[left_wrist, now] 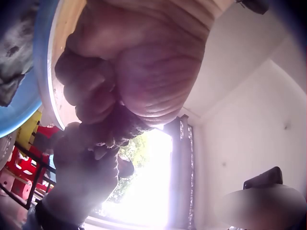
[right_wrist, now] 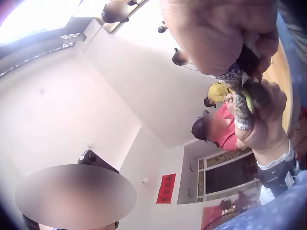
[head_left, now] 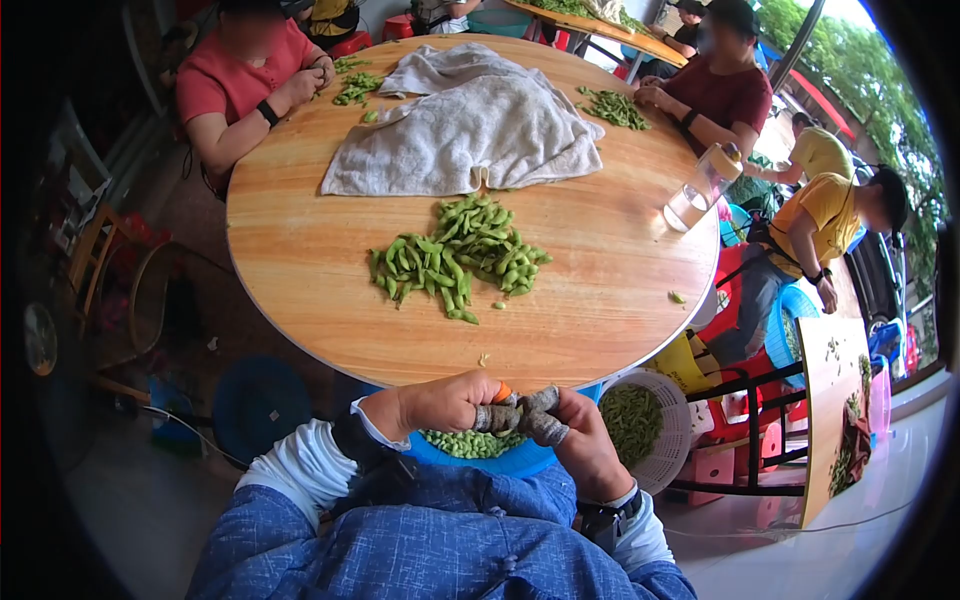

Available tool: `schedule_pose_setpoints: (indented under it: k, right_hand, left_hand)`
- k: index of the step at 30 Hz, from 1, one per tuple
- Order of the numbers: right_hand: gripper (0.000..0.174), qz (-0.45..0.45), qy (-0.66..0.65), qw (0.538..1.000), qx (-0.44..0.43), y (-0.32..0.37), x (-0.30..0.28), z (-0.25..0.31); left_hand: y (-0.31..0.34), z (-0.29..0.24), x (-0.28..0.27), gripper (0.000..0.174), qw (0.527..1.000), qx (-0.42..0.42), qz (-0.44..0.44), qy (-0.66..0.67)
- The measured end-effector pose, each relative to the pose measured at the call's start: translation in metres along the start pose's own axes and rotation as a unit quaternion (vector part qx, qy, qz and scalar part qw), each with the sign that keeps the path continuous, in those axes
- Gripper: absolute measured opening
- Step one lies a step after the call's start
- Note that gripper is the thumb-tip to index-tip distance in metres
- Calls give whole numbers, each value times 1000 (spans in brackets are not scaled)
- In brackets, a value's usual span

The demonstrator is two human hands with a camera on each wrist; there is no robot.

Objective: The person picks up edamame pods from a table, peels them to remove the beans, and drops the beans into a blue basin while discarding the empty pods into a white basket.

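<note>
Both hands meet over a blue basin of shelled green beans, just below the table's near edge. My left hand has curled fingers, with grey wraps on its thumb and finger and an orange band. In the right wrist view a green soybean pod shows between the wrapped fingertips, pinched by both hands. My right hand, also wearing grey wraps, presses its fingertips against the left ones. In the left wrist view the curled fingers hide the pod. On the round table lies a pile of soybean pods.
A grey towel covers the table's middle. A clear bottle stands near the right edge. Two people sit across with pods. A white basket of pods stands at my right, before a tilted board.
</note>
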State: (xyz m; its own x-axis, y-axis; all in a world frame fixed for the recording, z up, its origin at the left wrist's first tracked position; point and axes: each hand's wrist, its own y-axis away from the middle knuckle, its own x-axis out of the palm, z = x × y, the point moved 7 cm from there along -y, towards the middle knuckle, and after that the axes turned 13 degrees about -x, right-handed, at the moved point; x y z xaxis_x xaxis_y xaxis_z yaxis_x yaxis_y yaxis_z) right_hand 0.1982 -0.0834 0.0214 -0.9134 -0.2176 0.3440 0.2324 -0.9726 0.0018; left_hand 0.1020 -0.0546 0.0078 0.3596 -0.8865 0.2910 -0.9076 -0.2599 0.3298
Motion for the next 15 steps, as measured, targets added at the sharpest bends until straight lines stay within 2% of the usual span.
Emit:
schedule_pose_setpoints:
  k: [3,6,9,12,15]
  right_hand:
    - [17,-34,21,999,0,-2,-2,2]
    - [17,-50,33,998,-9,-2,-7,3]
    - [15,-45,27,998,-30,-1,-5,6]
    - [14,-42,20,998,-40,-3,-5,1]
    - [17,-30,33,998,-38,-5,-4,-2]
  left_hand:
    - [-2,-2,-4,19,996,-5,-84,-21]
    - [4,-21,1,16,966,34,-171,-189]
    - [13,-24,3,20,848,84,-306,-426]
    - [18,-29,8,15,825,54,-335,-451]
    - [20,-29,9,17,812,73,-343,-466]
